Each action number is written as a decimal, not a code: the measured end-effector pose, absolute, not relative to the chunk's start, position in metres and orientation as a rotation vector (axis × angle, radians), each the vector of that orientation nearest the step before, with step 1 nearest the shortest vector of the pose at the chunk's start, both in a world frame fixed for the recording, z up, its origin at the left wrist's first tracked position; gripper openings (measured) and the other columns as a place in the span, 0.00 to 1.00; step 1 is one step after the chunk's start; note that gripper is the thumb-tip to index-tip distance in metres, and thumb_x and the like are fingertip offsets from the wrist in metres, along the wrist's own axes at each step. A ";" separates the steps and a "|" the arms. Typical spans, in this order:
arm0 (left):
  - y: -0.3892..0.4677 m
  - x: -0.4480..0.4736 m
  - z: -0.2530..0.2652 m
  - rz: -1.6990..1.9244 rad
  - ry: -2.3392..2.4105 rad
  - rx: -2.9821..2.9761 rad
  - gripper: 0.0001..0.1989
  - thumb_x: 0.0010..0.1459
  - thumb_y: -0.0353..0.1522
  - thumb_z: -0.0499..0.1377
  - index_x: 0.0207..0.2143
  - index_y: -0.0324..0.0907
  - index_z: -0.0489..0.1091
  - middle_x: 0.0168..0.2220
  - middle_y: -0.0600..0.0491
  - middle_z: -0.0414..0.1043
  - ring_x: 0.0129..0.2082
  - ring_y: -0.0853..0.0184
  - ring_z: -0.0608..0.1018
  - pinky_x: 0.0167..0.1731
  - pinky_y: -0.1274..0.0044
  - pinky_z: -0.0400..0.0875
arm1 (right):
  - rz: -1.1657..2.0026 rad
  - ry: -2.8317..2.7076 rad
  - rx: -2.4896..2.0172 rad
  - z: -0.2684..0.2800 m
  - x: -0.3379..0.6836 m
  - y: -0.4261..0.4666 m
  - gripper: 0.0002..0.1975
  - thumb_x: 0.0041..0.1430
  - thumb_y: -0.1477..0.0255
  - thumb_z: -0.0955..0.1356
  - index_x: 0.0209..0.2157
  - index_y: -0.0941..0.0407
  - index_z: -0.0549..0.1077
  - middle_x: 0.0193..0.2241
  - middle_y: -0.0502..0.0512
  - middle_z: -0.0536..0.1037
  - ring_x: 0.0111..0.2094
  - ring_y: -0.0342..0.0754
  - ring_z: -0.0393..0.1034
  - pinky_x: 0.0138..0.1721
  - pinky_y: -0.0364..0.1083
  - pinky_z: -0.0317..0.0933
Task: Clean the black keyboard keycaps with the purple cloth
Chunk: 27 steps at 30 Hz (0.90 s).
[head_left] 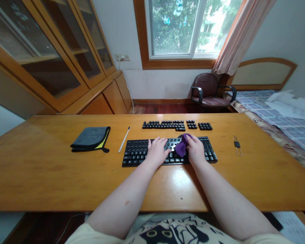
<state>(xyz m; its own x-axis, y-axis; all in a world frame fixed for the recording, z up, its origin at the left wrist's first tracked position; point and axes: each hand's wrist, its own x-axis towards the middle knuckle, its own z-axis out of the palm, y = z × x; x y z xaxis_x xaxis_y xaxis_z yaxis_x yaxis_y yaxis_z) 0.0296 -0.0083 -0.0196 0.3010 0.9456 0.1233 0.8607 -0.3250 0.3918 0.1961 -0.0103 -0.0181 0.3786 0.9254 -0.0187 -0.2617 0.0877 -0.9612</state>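
Note:
A black keyboard (134, 153) lies on the wooden desk in front of me. My left hand (156, 150) rests on its middle, fingers spread and holding nothing. Over the right half, my right hand (195, 149) pinches a crumpled purple cloth (182, 145), which hangs down to the keys and hides some of them. Just behind the keyboard, loose black keycaps (164, 125) are laid out in rows, with smaller groups of keycaps (205, 126) to their right.
A folded grey cloth (90, 137) with black and yellow edging lies at the left. Beside it is a thin white brush (124, 139) with a dark tip. A small wire keycap puller (237, 144) lies at the right. Beyond the desk stands a chair (207, 89).

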 end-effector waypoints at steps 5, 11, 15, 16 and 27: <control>-0.008 0.029 -0.017 0.479 1.649 2.299 0.24 0.55 0.42 0.56 0.54 0.47 0.61 0.57 0.49 0.62 0.58 0.57 0.59 0.58 0.54 0.40 | 1.013 -0.735 -1.148 -0.017 0.197 -0.010 0.17 0.45 0.59 0.71 0.31 0.58 0.75 0.22 0.50 0.75 0.21 0.44 0.65 0.23 0.43 0.58; -0.005 0.023 -0.014 0.596 1.634 2.300 0.17 0.59 0.39 0.51 0.49 0.47 0.65 0.53 0.51 0.67 0.56 0.60 0.64 0.58 0.58 0.45 | 0.941 -0.696 -1.146 -0.016 0.201 -0.007 0.16 0.45 0.60 0.70 0.30 0.58 0.74 0.22 0.49 0.74 0.21 0.43 0.65 0.23 0.42 0.58; 0.004 0.031 -0.006 0.621 1.729 2.292 0.15 0.58 0.37 0.52 0.47 0.45 0.67 0.49 0.48 0.70 0.50 0.58 0.68 0.56 0.58 0.49 | 0.869 -0.683 -1.175 -0.017 0.201 -0.003 0.16 0.45 0.59 0.70 0.29 0.59 0.74 0.20 0.50 0.73 0.21 0.43 0.63 0.22 0.42 0.57; 0.007 0.035 -0.003 0.609 1.743 2.317 0.15 0.58 0.37 0.53 0.46 0.45 0.68 0.48 0.48 0.70 0.50 0.58 0.69 0.56 0.58 0.50 | 0.855 -0.683 -1.184 -0.017 0.201 -0.002 0.17 0.45 0.59 0.69 0.30 0.59 0.74 0.20 0.50 0.73 0.21 0.43 0.63 0.21 0.41 0.56; 0.085 0.092 0.011 0.276 1.694 2.456 0.12 0.57 0.31 0.53 0.40 0.43 0.73 0.41 0.44 0.72 0.43 0.56 0.73 0.43 0.66 0.66 | 0.875 -0.638 -1.172 -0.018 0.200 0.000 0.15 0.45 0.60 0.69 0.28 0.58 0.74 0.19 0.48 0.72 0.19 0.41 0.60 0.20 0.41 0.53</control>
